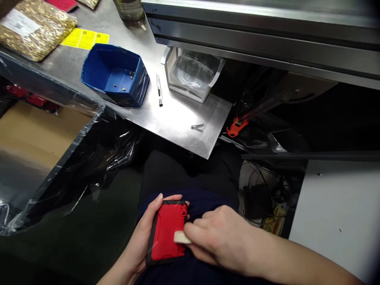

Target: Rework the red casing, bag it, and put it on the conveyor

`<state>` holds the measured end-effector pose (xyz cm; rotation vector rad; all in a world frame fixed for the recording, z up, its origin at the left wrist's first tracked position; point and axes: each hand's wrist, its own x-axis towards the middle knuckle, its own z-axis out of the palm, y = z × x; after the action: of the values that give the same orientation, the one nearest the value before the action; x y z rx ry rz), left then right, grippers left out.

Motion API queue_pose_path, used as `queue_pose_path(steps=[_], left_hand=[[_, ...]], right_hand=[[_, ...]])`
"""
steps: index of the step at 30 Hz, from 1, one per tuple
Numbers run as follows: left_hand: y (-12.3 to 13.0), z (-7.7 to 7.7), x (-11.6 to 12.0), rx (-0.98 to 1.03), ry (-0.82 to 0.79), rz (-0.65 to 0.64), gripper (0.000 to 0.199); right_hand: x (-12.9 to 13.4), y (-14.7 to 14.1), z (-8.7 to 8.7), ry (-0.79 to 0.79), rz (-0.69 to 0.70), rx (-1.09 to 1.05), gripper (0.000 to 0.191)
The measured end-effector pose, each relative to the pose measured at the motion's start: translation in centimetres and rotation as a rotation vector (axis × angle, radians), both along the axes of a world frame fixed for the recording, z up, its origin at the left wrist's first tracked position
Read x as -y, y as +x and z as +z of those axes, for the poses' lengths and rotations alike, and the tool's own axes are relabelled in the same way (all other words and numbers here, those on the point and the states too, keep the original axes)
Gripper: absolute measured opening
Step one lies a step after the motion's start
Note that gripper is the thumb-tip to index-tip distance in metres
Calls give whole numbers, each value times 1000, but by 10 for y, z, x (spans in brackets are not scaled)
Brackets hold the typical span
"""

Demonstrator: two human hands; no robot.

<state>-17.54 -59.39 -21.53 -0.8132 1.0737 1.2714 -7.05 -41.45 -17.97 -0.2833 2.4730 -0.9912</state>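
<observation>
Over my lap, my left hand (139,241) holds a flat red and black case (164,231) from below and the left side, thumb at its top edge. My right hand (218,233) pinches a small white piece (181,237) and presses it against the right edge of the red case. Both hands sit below the front edge of a metal worktable (178,118).
On the worktable stand a blue bin (115,75) with a few small brass bits, a pen-like tool (159,90), a clear plastic container (192,73), small tweezers (197,127), yellow labels (86,38) and a bag of brass parts (32,29). An orange clamp (236,126) lies at the right. A clear plastic sheet (74,158) hangs at the left.
</observation>
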Motion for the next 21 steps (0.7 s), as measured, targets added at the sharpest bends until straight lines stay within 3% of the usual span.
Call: queue_pose_path(steps=[6,21], left_hand=[[0,-2,-1,20,0,-20,56],[4,-4,1,11,-32,-33,61]], right_hand=[[-6,-2,4,45,-52,75,17],[5,-9,11,137,46,94,21]])
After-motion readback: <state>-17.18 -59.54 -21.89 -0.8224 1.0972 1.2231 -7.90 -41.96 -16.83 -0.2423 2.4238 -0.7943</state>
